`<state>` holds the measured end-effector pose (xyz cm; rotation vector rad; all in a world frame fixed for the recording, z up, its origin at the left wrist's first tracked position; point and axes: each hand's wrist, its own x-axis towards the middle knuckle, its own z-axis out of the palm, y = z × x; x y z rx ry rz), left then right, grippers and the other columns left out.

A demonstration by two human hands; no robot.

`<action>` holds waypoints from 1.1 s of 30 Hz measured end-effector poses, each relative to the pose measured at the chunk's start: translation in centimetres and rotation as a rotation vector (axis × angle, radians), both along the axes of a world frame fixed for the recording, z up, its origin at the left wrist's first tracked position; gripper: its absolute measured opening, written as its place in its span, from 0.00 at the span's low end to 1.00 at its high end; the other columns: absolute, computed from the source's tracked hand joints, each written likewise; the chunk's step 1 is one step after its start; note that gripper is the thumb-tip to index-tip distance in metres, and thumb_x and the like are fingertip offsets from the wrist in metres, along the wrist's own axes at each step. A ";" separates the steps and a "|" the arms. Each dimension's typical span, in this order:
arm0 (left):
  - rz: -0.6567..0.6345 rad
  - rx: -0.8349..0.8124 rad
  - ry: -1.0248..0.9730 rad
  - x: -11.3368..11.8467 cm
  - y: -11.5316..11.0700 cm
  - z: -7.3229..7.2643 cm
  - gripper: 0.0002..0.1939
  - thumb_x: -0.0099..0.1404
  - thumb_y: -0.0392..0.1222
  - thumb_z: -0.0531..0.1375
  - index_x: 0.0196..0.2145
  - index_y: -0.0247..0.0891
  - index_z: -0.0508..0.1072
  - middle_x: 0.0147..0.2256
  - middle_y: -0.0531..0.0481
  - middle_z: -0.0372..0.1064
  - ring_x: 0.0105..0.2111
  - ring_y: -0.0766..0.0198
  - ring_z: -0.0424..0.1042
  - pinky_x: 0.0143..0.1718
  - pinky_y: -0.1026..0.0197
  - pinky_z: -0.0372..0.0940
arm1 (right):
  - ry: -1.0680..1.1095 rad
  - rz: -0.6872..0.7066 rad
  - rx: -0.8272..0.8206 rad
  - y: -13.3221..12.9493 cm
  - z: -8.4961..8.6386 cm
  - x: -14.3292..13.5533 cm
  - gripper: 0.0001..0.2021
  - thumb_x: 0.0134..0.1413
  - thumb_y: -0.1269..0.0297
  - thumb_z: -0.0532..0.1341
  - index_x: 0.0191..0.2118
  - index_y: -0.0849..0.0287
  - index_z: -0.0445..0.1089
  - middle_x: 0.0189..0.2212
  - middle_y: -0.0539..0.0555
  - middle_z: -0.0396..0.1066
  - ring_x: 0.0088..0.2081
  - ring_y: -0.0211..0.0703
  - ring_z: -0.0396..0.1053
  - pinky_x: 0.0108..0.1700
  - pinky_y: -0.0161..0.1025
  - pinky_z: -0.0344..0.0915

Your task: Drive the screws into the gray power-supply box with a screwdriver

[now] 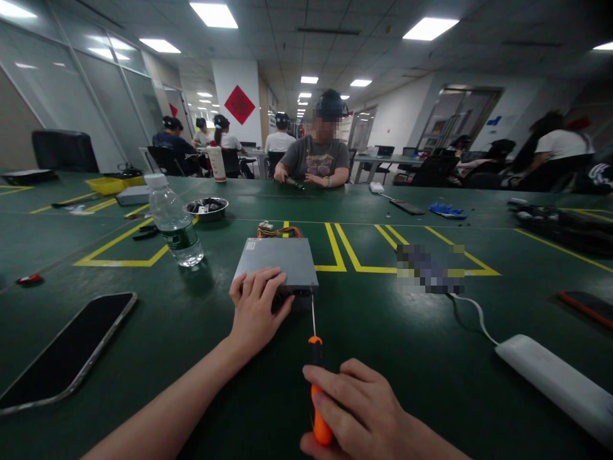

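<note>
A grey metal computer power supply (278, 254) lies on the green table in front of me, with a bundle of coloured cables (280, 231) at its far side. My left hand (258, 300) rests over its near left part, fingers on the top and thumb at the near face, gripping it. In my right hand (359, 409) is an orange and black screwdriver (315, 351), held by the handle between thumb and fingers. The screwdriver's shaft points away from me, and its tip meets the near right corner of the power supply. The screw itself is too small to make out.
Left of the power supply stand a water bottle (176, 223) and a metal bowl (207, 208) of small parts. A phone (67, 351) lies near left, a white power bank (550, 377) with a cable near right. Across the table sits a person (318, 160) handling a tool.
</note>
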<state>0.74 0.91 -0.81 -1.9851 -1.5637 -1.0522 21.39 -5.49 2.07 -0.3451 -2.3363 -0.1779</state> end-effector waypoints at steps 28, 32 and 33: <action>0.010 0.014 0.011 0.1 0.0 0.0 0.14 0.59 0.44 0.58 0.44 0.44 0.65 0.47 0.49 0.68 0.49 0.56 0.64 0.53 0.47 0.46 | -0.038 -0.007 -0.013 0.0 -0.5 -0.3 0.13 0.63 0.60 0.51 0.35 0.63 0.68 0.40 0.61 0.73 0.32 0.39 0.72 0.36 0.38 0.66; 0.010 0.010 0.016 0.1 0.0 0.1 0.14 0.60 0.44 0.58 0.45 0.44 0.65 0.47 0.48 0.68 0.49 0.56 0.64 0.53 0.48 0.46 | -0.018 -0.036 -0.044 -0.1 -0.6 -0.3 0.17 0.64 0.57 0.49 0.32 0.63 0.67 0.37 0.60 0.74 0.36 0.40 0.72 0.38 0.37 0.66; 0.011 0.009 0.016 0.1 0.0 0.1 0.14 0.60 0.44 0.58 0.44 0.44 0.65 0.47 0.48 0.68 0.49 0.56 0.64 0.53 0.48 0.46 | -0.033 -0.044 -0.058 -0.2 -0.4 -0.3 0.17 0.64 0.56 0.48 0.34 0.63 0.67 0.37 0.60 0.73 0.38 0.41 0.71 0.39 0.37 0.66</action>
